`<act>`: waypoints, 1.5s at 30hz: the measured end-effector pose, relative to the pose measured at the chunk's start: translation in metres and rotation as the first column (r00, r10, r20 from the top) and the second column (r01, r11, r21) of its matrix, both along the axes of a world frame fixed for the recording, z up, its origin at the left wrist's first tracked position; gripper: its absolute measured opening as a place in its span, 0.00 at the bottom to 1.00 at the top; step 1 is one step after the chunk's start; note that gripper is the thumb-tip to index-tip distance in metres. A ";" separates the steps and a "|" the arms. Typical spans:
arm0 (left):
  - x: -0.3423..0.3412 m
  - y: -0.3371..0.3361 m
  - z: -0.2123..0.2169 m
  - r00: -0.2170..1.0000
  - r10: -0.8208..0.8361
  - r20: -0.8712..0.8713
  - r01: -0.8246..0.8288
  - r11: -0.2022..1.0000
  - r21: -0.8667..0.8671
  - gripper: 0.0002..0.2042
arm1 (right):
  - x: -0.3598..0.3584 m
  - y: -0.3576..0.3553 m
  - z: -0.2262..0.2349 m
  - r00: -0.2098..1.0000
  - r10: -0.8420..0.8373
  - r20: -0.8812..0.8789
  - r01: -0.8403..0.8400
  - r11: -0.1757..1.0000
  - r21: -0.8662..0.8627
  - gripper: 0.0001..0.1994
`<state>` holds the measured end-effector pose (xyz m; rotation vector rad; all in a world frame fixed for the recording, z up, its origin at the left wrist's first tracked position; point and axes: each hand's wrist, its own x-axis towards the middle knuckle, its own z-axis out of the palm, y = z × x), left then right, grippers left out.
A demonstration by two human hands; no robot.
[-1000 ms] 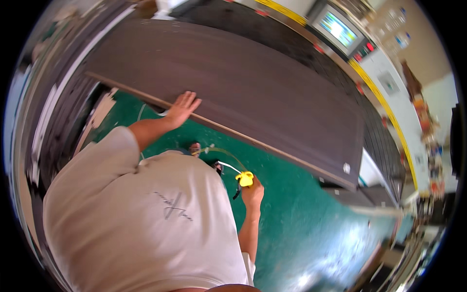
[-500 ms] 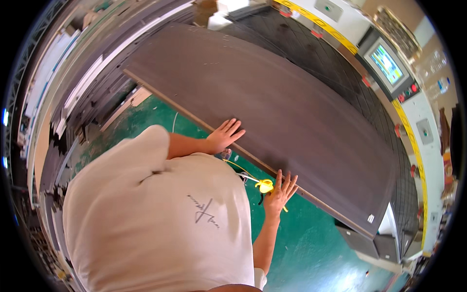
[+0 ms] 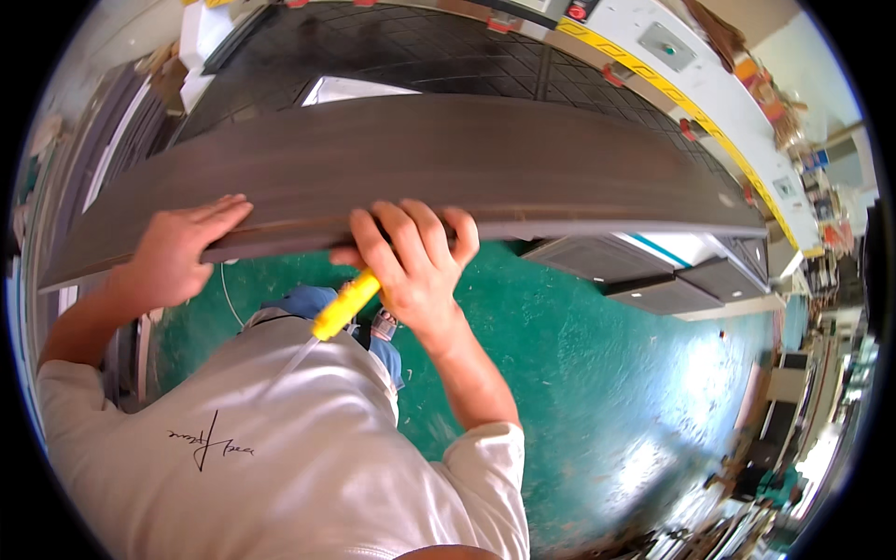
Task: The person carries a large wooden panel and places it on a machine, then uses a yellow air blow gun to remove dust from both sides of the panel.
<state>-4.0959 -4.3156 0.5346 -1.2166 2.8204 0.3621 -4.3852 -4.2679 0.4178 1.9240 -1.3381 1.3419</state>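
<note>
A long dark brown panel [image 3: 448, 163] stretches across in front of me, its near edge facing my body. At the left part of that edge my left hand [image 3: 177, 247] is closed over it, fingers laid straight along the top and thumb side below. Near the middle my right hand [image 3: 411, 257] curls its fingers over the same edge. A yellow-handled tool [image 3: 345, 305] with a thin, pale shaft is also in my right hand, sticking out below the palm toward my shirt. The shaft is blurred, so its exact kind is unclear.
Behind the panel lies a black machine table [image 3: 448, 51] bordered by a white frame with a yellow strip [image 3: 644, 70]. Several dark panels [image 3: 667, 294] stand low at the right, above the green floor [image 3: 560, 373]. More stacked boards [image 3: 117, 135] are at the left.
The panel has shifted and turned in view, its near edge looking higher and closer. Both hands have gone from lying spread on it to gripping its edge. The yellow tool's handle now shows clearly.
</note>
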 end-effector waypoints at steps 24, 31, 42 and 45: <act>0.043 -0.349 -0.432 -0.731 0.652 0.200 0.373 0.137 0.918 0.37 | 0.017 -0.296 0.209 0.984 0.154 -0.086 -0.163 0.979 -0.118 0.14; -0.011 -0.371 -0.336 -0.727 0.588 0.356 0.581 0.249 0.775 0.36 | 0.001 -0.306 0.196 0.999 -0.034 0.030 0.040 0.963 -0.265 0.06; 0.005 -0.272 -0.340 -0.550 0.791 0.269 0.437 -0.002 0.900 0.35 | -0.019 -0.240 0.225 0.998 0.020 0.065 -0.002 0.964 -0.266 0.08; 0.024 -0.193 -0.337 -0.523 0.800 0.294 0.425 -0.055 0.904 0.35 | -0.039 -0.219 0.247 0.999 -0.027 0.030 0.029 0.995 -0.092 0.09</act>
